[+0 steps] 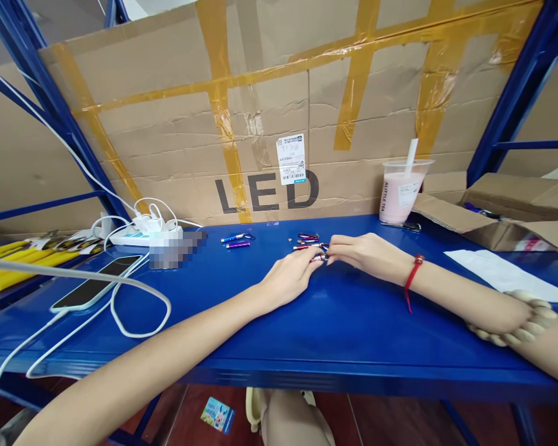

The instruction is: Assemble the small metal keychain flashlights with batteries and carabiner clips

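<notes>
Over the middle of the blue table (279, 347), my left hand (288, 280) is closed around a small shiny metal tube (317, 257), mostly hidden by the fingers. My right hand (369, 253) meets it from the other side, its fingertips pinched at the tube's end. Just beyond the fingers lie a thin red tube (302, 248) and a red clip (307, 236). A tiny round piece (289, 240) rests beside them. Further left are a blue tube with a clip (235, 238) and a purple tube (238, 245).
A pink drink cup with a straw (398, 195) stands back right, near an open carton (497, 217) and white paper (506, 275). At left are a phone (100, 284), white cables (142, 334) and a power strip (121, 235). A cardboard sheet (167, 148) walls the back.
</notes>
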A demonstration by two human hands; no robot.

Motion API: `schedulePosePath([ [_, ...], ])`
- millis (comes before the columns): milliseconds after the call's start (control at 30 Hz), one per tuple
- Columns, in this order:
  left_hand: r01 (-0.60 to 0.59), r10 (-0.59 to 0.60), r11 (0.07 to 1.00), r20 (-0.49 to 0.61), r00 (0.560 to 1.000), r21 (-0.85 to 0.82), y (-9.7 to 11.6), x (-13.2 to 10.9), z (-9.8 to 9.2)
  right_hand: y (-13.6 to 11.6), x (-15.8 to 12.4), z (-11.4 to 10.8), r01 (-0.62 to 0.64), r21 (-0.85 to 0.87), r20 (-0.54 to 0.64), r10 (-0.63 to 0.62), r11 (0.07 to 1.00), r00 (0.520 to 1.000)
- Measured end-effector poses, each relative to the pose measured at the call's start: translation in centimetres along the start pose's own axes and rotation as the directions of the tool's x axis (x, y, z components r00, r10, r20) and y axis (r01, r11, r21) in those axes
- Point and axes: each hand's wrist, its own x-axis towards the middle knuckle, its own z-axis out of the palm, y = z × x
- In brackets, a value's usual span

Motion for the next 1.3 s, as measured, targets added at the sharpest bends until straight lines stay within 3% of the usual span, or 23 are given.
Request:
schedulePosePath([
  [333,-0.017,0.019,0.995,0.017,1.000,-0.095,-0.4,-0.2,-0.2,-0.6,-0.1,0.3,0.019,-0.091,-0.004,-0.019,0.996,1.000],
  [433,-0.032,0.032,0.996,-0.004,0.999,-0.083,-0.3,-0.3,-0.2,-1.3,-0.1,0.3,-0.012,-0.035,-0.023,0.011,0.999,1.000],
  [533,-0.045,0.044,0.996,-0.026,0.999,-0.071,-0.1,-0.4,-0.3,-2.1,0.0,0.2,-0.099,0.140,-0.047,0.106,0.985,0.993],
  [600,-0.066,0.062,0.996,-0.060,0.996,-0.058,0.0,-0.4,-0.3,-2.8,0.2,0.1,-0.206,0.338,-0.019,0.225,0.918,0.974],
  [700,-0.098,0.095,0.995,-0.087,0.992,-0.029,0.1,-0.5,-0.4,-3.5,0.5,-0.3,-0.415,0.601,0.184,0.387,0.683,0.904],
  [800,-0.120,0.119,0.993,-0.093,0.989,-0.002,0.0,-0.4,-0.4,-3.7,0.6,-0.4,-0.521,0.716,0.357,0.397,0.465,0.846],
  [900,-0.136,0.136,0.991,-0.099,0.986,0.007,-0.2,-0.3,-0.3,-3.6,0.7,-0.3,-0.535,0.772,0.411,0.373,0.343,0.832],
  [1000,-0.122,0.119,0.992,-0.101,0.988,-0.025,-0.2,-0.1,-0.2,-3.4,0.8,-0.2,-0.532,0.792,0.410,0.384,0.300,0.827],
  [1167,-0.053,0.037,0.991,-0.127,0.991,-0.124,-0.2,0.2,-0.1,-3.0,0.8,-0.1,-0.517,0.804,0.381,0.414,0.294,0.827],
  [1300,-0.059,0.040,0.988,-0.135,0.990,-0.143,-0.3,0.3,0.0,-2.4,0.9,0.2,-0.525,0.796,0.384,0.419,0.302,0.823],
])
